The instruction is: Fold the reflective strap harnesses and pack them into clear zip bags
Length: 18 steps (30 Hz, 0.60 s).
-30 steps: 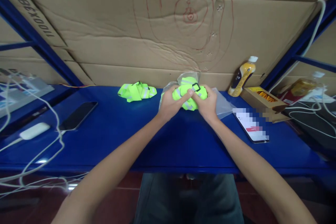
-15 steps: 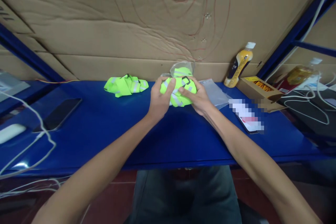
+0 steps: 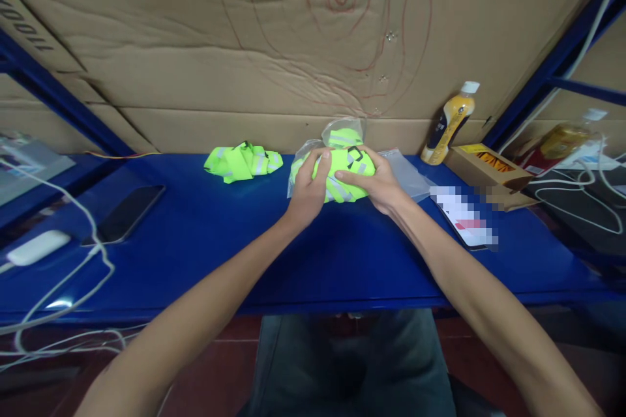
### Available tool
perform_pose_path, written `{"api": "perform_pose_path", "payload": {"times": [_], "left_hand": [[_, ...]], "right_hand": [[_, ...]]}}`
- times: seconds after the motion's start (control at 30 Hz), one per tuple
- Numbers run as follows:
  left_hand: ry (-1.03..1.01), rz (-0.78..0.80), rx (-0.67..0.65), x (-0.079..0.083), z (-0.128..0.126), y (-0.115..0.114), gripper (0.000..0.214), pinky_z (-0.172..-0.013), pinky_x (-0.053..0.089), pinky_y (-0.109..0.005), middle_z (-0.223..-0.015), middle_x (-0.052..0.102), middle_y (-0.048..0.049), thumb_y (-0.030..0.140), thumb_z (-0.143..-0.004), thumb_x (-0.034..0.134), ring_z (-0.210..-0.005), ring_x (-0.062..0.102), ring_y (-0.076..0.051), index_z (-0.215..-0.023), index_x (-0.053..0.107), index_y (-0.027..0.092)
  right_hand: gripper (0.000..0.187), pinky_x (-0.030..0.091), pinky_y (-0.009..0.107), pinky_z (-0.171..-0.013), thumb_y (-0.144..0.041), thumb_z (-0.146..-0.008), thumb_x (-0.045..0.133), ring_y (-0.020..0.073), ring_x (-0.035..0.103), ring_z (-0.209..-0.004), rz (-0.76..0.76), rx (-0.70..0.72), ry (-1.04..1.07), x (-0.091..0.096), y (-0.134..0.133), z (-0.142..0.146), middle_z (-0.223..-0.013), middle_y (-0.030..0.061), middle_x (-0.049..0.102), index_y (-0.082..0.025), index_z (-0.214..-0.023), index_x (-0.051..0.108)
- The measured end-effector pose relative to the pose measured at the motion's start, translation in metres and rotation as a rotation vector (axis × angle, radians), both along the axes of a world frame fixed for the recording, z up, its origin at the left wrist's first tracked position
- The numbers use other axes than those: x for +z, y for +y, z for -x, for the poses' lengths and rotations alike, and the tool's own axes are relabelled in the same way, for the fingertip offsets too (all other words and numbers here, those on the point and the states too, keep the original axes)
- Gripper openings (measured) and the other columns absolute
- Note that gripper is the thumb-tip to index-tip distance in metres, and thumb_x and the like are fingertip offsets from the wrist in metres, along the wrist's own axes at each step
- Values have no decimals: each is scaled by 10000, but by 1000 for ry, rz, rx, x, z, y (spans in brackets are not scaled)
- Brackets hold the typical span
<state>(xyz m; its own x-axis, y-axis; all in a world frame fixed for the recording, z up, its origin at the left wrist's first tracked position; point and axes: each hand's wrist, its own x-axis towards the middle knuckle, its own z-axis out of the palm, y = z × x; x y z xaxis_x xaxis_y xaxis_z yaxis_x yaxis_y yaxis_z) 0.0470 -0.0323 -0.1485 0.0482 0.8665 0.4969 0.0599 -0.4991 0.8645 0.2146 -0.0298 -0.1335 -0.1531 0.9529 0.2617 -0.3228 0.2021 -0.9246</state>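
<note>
"What are we gripping?"

"We are gripping a green bundle point(image 3: 337, 166) with silver bands and a black buckle point(image 3: 355, 155). Our left hand point(image 3: 309, 187) is clamping its left side, thumb lying on top, while our right hand point(image 3: 379, 181) is clasping its right side, thumb pointing inward across the front."

"And where are we holding it?"

"We are holding it at the far half of the blue table point(image 3: 210, 260), near the cardboard wall point(image 3: 161, 78), but we cannot tell whether its underside is touching the table."

"What are we seeing around it?"

"Green cloth point(image 3: 345, 138) is showing through clear plastic point(image 3: 342, 123) just behind it; we cannot tell whether that belongs to the bundle. A second bundle point(image 3: 243, 164) is lying apart on the left, and a flat plastic bag point(image 3: 409, 174) is lying just beyond our right hand."

"And further out?"

"On the right, a bottle point(image 3: 448, 124) is standing beside a small open box point(image 3: 472, 173), with a lit phone point(image 3: 462, 216) lying nearer us; on the left, a dark phone point(image 3: 130, 214) is lying beside a white cable point(image 3: 113, 268)."
</note>
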Motion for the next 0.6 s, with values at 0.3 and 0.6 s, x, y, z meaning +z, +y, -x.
{"api": "perform_pose_path", "payload": {"times": [0.3, 0.6], "left_hand": [[-11, 120, -79, 0, -13, -18, 609, -1151, 529, -416, -1381, 740, -91, 813, -1083, 530, -1326, 682, -282, -1304, 681, 266], [114, 87, -110, 18, -94, 6, 479, -936, 630, -447, -1136, 792, -144, 634, -1149, 462, -1008, 775, -297, -1138, 687, 211]], "right_hand": [[675, 682, 312, -782, -144, -446, 1098, 186, 779, -837, 196, 63, 60, 6, -14, -25, -989, -18, 827, -246, -1033, 779], [559, 733, 421, -860, -470, -612, 1083, 280, 823, -1057, -87, -233, 268, 21, 14, -97, -1156, 29, 850, -265, -1010, 748]]}}
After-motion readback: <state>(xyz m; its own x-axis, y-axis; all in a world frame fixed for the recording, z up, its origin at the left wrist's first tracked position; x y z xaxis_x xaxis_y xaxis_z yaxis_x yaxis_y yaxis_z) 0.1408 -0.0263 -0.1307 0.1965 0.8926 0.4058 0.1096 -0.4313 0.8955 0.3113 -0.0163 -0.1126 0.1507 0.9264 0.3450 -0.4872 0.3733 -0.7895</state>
